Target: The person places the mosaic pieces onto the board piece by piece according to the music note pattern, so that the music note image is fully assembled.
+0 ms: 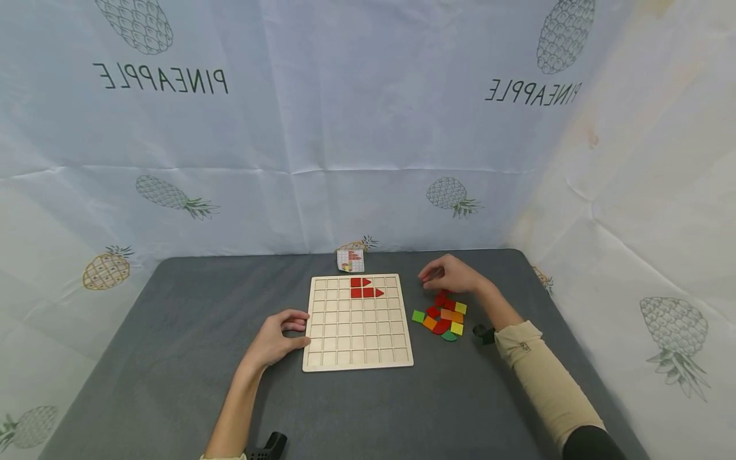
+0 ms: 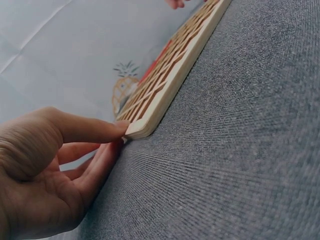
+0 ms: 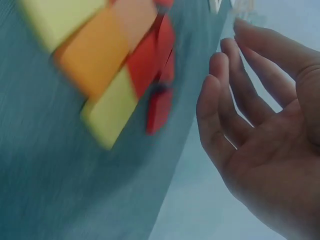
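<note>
My left hand [image 1: 275, 338] is at the left edge of a square wooden grid board [image 1: 356, 332], its thumb and fingertips touching the rim. In the left wrist view the thumb [image 2: 95, 127] lies at the board's corner. Red squares [image 1: 356, 293] and red pointed pieces [image 1: 379, 292] fill parts of two rows near the board's top. My right hand [image 1: 454, 275] hovers just beyond a loose pile of coloured pieces, fingers loosely bent and nothing between them. The pile includes red, orange [image 3: 95, 47], yellow [image 3: 111, 110] and green pieces [image 1: 418, 316].
A small printed pattern card [image 1: 351, 260] stands behind the board, against the back cloth. The grey table [image 1: 190, 345] is bordered by hanging white cloth [image 1: 345, 128] with pineapple prints. A black device [image 1: 270, 447] is by the left wrist.
</note>
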### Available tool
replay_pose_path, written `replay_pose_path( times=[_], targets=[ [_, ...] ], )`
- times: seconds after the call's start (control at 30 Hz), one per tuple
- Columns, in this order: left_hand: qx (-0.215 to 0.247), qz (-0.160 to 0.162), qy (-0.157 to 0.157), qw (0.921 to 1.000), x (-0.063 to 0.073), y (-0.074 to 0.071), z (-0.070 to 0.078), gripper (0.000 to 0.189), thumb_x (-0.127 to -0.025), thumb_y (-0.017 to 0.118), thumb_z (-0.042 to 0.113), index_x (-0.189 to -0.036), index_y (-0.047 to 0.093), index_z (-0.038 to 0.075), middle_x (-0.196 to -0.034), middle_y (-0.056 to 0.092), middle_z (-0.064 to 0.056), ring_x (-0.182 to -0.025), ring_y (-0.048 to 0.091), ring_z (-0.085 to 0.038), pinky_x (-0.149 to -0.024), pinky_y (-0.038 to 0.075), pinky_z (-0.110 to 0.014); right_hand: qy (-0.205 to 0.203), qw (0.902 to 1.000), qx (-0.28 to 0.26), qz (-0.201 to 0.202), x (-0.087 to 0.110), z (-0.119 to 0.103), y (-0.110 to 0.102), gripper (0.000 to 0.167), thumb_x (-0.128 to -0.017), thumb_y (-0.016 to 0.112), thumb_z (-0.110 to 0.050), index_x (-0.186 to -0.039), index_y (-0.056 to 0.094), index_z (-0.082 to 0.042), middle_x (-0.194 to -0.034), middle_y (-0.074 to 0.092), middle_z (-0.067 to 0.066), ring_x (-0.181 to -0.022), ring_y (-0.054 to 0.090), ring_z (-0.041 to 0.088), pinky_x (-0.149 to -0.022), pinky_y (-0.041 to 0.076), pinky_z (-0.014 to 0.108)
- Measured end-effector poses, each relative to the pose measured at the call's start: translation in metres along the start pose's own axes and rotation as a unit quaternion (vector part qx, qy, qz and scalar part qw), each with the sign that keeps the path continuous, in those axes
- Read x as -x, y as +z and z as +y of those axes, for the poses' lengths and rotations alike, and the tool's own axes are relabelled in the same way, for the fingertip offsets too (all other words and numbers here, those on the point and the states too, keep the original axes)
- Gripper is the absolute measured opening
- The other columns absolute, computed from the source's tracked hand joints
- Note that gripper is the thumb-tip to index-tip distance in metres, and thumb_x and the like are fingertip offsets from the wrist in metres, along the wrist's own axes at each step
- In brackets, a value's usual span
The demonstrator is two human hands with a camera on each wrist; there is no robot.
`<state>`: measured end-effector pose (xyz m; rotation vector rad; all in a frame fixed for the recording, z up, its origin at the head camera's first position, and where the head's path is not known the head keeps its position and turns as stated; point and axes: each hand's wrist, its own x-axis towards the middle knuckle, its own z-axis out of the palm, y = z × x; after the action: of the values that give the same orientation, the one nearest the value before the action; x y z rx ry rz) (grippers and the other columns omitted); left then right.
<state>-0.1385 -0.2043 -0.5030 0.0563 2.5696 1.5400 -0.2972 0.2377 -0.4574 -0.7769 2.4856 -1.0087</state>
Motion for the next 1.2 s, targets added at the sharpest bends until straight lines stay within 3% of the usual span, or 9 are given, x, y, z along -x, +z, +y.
replay_pose_path(
  times=[0.27,0.5,0.83,1.2],
  targets=[
    [-0.001,0.0,-0.001,1.0,-0.001,0.0,0.0,0.052,-0.088,0.087,0.001,-0.135,0.067,-0.005,-0.124,0.071,-0.023,-0.112,0.072,-0.03,-0.086,0.057,-0.025,0.043,0.999,-0.011,0.0,0.024,0.033,-0.019,0.036,-0.097,0.079,-0.005,-0.129,0.072,0.01,-0.126,0.074,0.032,-0.091,0.078,0.024,-0.079,0.06,0.025],
    [0.002,-0.001,-0.002,1.0,0.0,-0.001,0.0,0.052,-0.088,0.086,0.001,-0.135,0.067,-0.005,-0.125,0.071,-0.023,-0.113,0.071,-0.03,-0.085,0.056,-0.024,0.064,0.9978,-0.01,0.009,0.033,0.049,-0.019,0.042,-0.096,0.082,-0.012,-0.132,0.071,0.008,-0.125,0.072,0.028,-0.098,0.07,0.021,-0.082,0.057,0.023],
    [0.011,-0.001,0.0,0.9999,0.002,0.001,0.001,0.052,-0.087,0.087,0.0,-0.135,0.068,-0.006,-0.126,0.071,-0.024,-0.114,0.072,-0.032,-0.084,0.056,-0.022,0.064,0.9971,0.009,0.038,0.036,0.057,-0.014,0.039,-0.095,0.084,-0.016,-0.127,0.075,0.005,-0.123,0.075,0.025,-0.106,0.069,0.026,-0.082,0.057,0.023],
    [0.009,0.003,0.002,1.0,0.001,0.001,0.001,0.053,-0.086,0.088,0.0,-0.135,0.068,-0.006,-0.125,0.071,-0.024,-0.113,0.072,-0.031,-0.083,0.056,-0.022,0.058,0.9969,0.018,0.049,0.038,0.056,-0.012,0.033,-0.096,0.083,-0.015,-0.122,0.076,0.005,-0.113,0.077,0.022,-0.096,0.067,0.02,-0.075,0.054,0.024]
  ],
)
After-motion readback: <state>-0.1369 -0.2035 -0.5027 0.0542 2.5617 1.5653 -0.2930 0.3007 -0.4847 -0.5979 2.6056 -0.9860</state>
